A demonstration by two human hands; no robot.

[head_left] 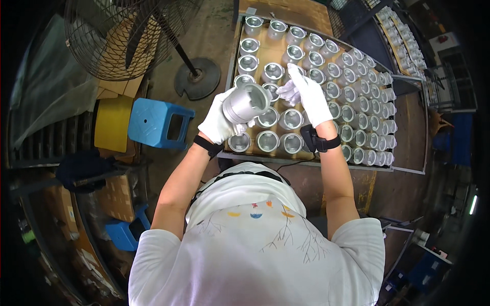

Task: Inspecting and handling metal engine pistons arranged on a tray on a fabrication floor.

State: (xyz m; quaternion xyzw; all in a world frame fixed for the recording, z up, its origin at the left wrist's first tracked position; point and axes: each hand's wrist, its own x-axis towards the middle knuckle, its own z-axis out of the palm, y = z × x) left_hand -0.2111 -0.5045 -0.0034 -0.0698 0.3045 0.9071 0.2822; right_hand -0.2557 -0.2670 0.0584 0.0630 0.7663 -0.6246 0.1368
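Note:
My left hand [217,121], in a white glove, grips a silver-grey metal cup-shaped part [244,106] from its side and base. The part is tilted, its open mouth facing up and to the right. To its right, my right hand [307,96], also gloved in white, hovers over the rows with nothing in it. Its fingers are apart, some stretched out toward the upper left and others partly bent. Beneath both hands, many similar metal cup-shaped parts [292,119] stand upright in rows on a wooden-topped table [270,48].
A large wire-caged fan [196,76] stands beyond the table's left side. Left of the table is a blue plastic stool [148,122], with another blue stool [122,234] lower down. More metal parts [400,43] fill a rack at the far right. Flattened cardboard [120,86] lies near the fan.

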